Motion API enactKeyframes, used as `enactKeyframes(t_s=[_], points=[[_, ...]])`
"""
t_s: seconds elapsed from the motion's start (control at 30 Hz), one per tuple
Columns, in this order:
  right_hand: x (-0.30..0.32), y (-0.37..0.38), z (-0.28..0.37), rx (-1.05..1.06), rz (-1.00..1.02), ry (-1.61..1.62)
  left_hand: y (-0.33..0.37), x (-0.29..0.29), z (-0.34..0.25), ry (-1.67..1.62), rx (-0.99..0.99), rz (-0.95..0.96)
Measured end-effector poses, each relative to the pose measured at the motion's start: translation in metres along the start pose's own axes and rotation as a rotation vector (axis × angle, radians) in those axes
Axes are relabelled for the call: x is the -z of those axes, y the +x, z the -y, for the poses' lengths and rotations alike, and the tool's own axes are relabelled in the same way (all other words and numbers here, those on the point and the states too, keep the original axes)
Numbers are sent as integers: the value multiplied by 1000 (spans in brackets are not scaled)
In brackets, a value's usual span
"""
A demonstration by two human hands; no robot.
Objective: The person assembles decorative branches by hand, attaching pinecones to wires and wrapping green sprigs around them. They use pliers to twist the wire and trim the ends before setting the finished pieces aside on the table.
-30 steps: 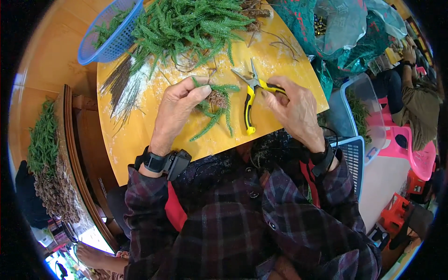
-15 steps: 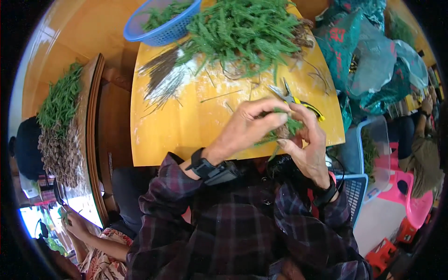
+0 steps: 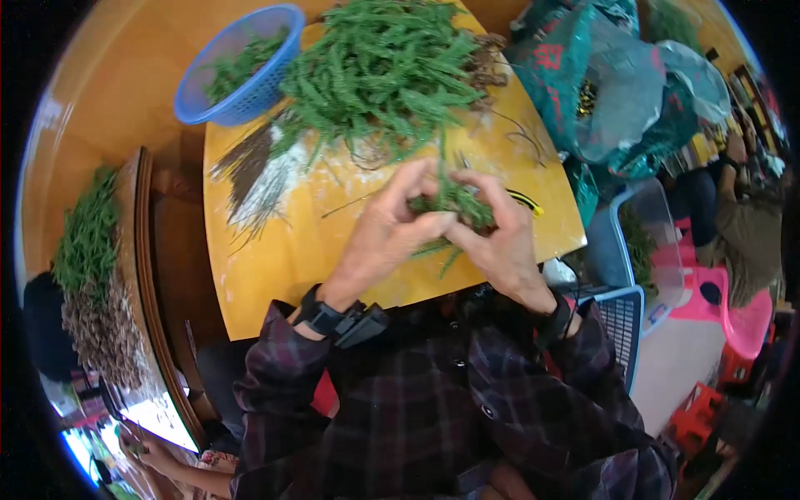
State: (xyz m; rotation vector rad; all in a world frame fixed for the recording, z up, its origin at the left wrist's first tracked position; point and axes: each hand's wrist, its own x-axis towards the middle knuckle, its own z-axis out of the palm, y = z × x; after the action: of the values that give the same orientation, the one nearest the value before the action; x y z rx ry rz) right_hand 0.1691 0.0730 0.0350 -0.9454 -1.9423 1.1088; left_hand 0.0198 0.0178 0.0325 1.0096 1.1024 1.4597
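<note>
Over the near part of the yellow table (image 3: 275, 271), my left hand (image 3: 383, 225) and my right hand (image 3: 504, 242) meet with thumbs and fingertips pressed together. Both are closed on a green artificial fir sprig (image 3: 471, 208), whose leafy ends stick out above and below the fingers. Its stem end is hidden by my hands. Just past my right hand lie pliers with yellow and black handles (image 3: 525, 200), mostly covered by that hand. Beyond my hands sits a heap of similar green sprigs (image 3: 383, 75), with brown stem ends (image 3: 490, 71) on its right side.
Thin dark wires (image 3: 250, 179) and white powder lie on the table's left. A blue basket (image 3: 279, 79) of greenery stands at the back left. Teal plastic bags (image 3: 562, 92) and a clear bin (image 3: 621, 233) are at right. At lower left another person's hand (image 3: 154, 458) works beside a second table.
My hands have drawn closer together around the sprig, and its tip now points upward. The whole view has shifted, so the table appears lower and further left.
</note>
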Motion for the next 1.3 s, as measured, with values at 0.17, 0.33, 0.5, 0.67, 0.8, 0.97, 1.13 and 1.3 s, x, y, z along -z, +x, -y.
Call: enactKeyframes(t_s=[0.17,0.33,0.5,0.67,0.8,0.97,1.13,1.3], points=[[0,3,2,-55,75,125,3,9,-5,-36,129,49],[6,7,7,-154,167,108,8,15,-15,507,3,49],[0,8,-8,-135,141,199,9,17,-21,104,179,4],[7,-2,-3,-55,105,227,13,35,-20,82,134,-45],[9,2,-10,9,59,161,24,59,-74,290,-24,-196],[10,2,-9,75,75,53,87,151,-135,840,-470,-457],[10,1,1,64,127,53,95,216,-119,1052,-403,-527],[13,1,-9,21,54,80,52,194,-88,1088,-127,-475]])
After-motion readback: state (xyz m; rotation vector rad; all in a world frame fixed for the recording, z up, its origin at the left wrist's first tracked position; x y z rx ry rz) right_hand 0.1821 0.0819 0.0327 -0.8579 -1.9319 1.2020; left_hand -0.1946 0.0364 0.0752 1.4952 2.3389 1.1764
